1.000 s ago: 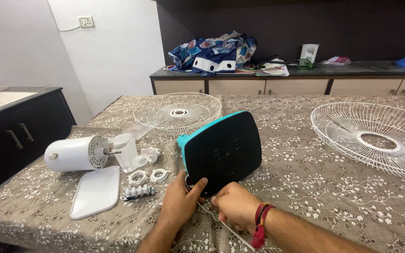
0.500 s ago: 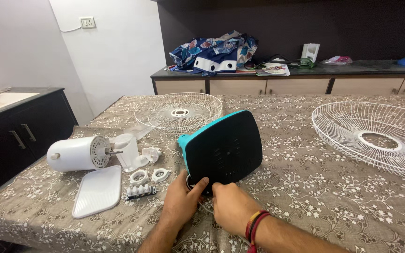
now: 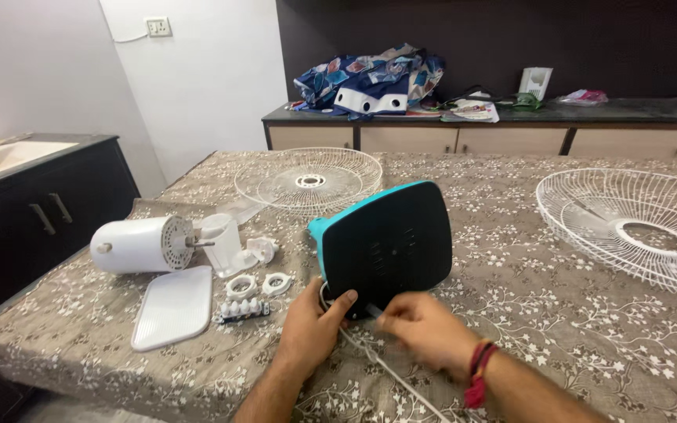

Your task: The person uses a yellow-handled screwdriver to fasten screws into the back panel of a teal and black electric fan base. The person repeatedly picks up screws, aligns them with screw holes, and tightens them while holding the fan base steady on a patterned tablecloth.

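Gripping the lower near corner of the teal-and-black fan base (image 3: pixel 385 244) with my left hand (image 3: pixel 313 329), thumb laid across its black underside, fingers curled behind and hidden from me. The base stands tilted on its edge near the middle of the surface (image 3: pixel 550 313), so I see only its dark underside and a teal rim. My right hand (image 3: pixel 426 330) is motion-blurred just beside the same corner; its fingers look closed on the white cord (image 3: pixel 389 372), though the blur keeps me from being sure. The cord's entry into the base is covered by both hands, and its far end runs off the bottom edge. To my left lie the white motor housing (image 3: pixel 141 244) and a flat white plate (image 3: pixel 174 306). Compared with half a second ago, my right hand has drawn back from the base and more cord shows between my hands.
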